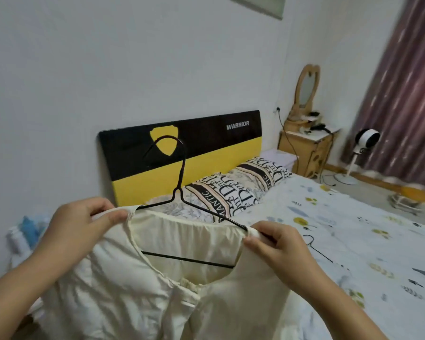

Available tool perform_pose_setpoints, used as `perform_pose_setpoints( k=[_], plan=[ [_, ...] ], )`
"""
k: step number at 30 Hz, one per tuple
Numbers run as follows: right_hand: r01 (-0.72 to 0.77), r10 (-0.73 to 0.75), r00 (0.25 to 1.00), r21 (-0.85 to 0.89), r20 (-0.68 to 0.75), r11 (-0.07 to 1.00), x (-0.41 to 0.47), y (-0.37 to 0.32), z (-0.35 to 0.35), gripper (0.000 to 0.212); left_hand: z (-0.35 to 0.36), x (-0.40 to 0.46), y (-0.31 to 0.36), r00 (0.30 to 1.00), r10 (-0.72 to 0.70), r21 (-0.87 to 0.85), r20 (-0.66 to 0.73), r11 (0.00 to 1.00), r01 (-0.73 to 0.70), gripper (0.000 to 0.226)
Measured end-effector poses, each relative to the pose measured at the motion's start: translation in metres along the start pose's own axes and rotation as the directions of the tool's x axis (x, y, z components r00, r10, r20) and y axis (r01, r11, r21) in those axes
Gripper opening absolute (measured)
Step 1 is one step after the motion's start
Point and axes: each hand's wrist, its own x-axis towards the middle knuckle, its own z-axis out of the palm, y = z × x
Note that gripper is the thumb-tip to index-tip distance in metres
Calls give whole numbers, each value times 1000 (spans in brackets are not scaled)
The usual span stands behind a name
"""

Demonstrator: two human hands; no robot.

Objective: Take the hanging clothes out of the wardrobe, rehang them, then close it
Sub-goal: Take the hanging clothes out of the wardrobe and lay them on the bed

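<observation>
I'm holding a cream garment [157,290] up over the bed [353,241], a black wire hanger [182,192] sitting inside its neckline. My left hand [79,231] is pinching the left shoulder strap shut between thumb and fingers; my right hand [277,246] is pinching the right strap against the hanger's arm. The hook is pointing up in front of the black-and-yellow headboard [206,153]. A second hanger [317,249] is lying on the sheet just right of my right hand. No wardrobe in view.

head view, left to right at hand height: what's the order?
left hand → black wire hanger carrying the cream garment → right hand → second hanger lying on the patterned bedsheet
</observation>
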Motion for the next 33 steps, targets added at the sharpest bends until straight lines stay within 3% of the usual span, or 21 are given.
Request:
perform_pose_setpoints(
  k=[5,16,21,25,33],
  plan=[
    [-119,116,990,-39,-75,992,-17,55,-63,32,87,20,53,993,51,-70,103,997,-44,32],
    [-364,341,910,-57,-237,930,-15,160,-133,25,246,87,119,915,183,-167,360,977,-129,23],
    [-486,434,839,-93,-328,869,9,206,-144,24,324,139,130,851,254,-223,459,961,-167,24],
    [-570,493,762,-75,-420,818,34,240,-151,38,390,184,139,802,298,-269,518,947,-178,26],
    [-724,591,632,-110,-502,681,71,329,-165,29,516,234,153,729,351,-305,587,931,-202,29]
  ],
)
